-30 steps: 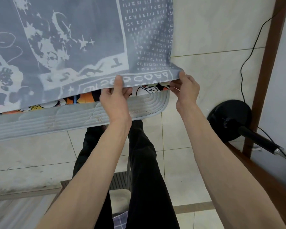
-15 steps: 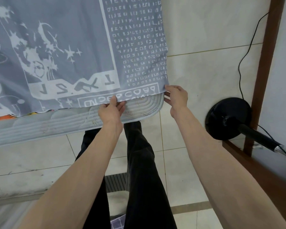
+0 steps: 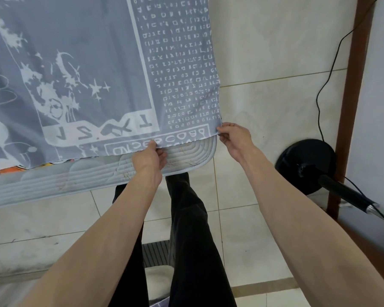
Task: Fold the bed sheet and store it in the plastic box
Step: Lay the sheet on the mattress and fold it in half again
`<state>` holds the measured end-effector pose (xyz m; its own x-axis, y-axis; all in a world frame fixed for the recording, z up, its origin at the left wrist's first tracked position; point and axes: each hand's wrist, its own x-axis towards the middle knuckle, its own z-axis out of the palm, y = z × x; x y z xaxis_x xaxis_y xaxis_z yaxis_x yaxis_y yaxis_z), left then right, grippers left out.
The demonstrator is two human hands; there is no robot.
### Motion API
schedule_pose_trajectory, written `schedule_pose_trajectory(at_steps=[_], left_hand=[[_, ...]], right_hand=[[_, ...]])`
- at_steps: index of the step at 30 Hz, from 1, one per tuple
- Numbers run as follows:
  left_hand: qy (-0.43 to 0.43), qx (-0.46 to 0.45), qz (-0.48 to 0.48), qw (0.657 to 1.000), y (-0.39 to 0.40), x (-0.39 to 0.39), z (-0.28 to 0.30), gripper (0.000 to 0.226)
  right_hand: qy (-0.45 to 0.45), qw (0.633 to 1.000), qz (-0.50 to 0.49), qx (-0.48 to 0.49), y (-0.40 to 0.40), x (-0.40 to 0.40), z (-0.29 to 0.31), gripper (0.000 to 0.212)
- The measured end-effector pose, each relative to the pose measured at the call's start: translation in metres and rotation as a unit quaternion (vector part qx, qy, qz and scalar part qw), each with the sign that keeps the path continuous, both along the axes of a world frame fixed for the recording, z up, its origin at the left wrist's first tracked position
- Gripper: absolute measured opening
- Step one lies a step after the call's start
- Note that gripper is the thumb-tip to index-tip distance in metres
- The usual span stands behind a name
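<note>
From my remote view, the grey cotton bed sheet with white printed graphics (image 3: 87, 74) fills the upper left of the frame and lies spread flat over the pale grey quilted mattress (image 3: 75, 180), whose stitched, rounded edge shows below the sheet's near hem. The print reads as follows: a splattered figure with small stars inside a white-bordered panel, large mirrored letters beneath it, and a column of small white symbols running along the sheet's right margin. At the far left, a strip of orange and black pattern shows under the hem. The left hand (image 3: 150, 158) pinches the near hem of the sheet between thumb and curled fingers, just above the mattress edge. The right hand (image 3: 234, 138) pinches the sheet's near right corner, directly over the rounded mattress corner; the two hands are near each other along the same hem. Below the hands I see the person's black trousers (image 3: 186, 229) over a floor of cream glossy tiles (image 3: 264, 107). At the right, a black round lamp base with a dark stem (image 3: 306, 165) stands on the floor beside a brown wooden post (image 3: 350, 107), with a thin black cable (image 3: 321, 89) rising along it.
</note>
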<state>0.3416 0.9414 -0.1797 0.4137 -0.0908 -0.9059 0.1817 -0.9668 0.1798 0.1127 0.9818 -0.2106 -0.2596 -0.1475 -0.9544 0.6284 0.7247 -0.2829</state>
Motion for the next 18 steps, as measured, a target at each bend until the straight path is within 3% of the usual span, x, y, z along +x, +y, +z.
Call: schedule_pose_trajectory(at_steps=[7, 9, 11, 13, 16, 18], left_hand=[[0.059, 0.047, -0.047, 0.996, -0.003, -0.003, 0.009, 0.025], [0.082, 0.071, -0.105, 0.989, -0.002, -0.005, 0.015, 0.029], [0.074, 0.042, -0.236, 0.968, -0.001, -0.015, 0.023, 0.03], [0.026, -0.073, -0.433, 0.898, 0.003, -0.029, 0.031, 0.029], [-0.008, -0.24, -0.651, 0.72, 0.004, -0.059, 0.039, 0.018], [-0.017, -0.288, -0.75, 0.596, 0.005, -0.077, 0.033, 0.022]], right_hand=[[0.034, 0.994, -0.102, 0.0, 0.008, 0.009, 0.013, 0.017], [0.05, 0.993, -0.109, 0.003, 0.007, 0.012, 0.017, 0.018], [0.07, 0.991, -0.114, 0.006, 0.004, 0.016, 0.021, 0.02], [0.093, 0.99, -0.107, 0.012, 0.004, 0.02, 0.025, 0.022], [0.088, 0.991, -0.097, 0.01, 0.005, 0.024, 0.035, 0.026], [0.064, 0.994, -0.089, 0.002, 0.004, 0.02, 0.042, 0.031]])
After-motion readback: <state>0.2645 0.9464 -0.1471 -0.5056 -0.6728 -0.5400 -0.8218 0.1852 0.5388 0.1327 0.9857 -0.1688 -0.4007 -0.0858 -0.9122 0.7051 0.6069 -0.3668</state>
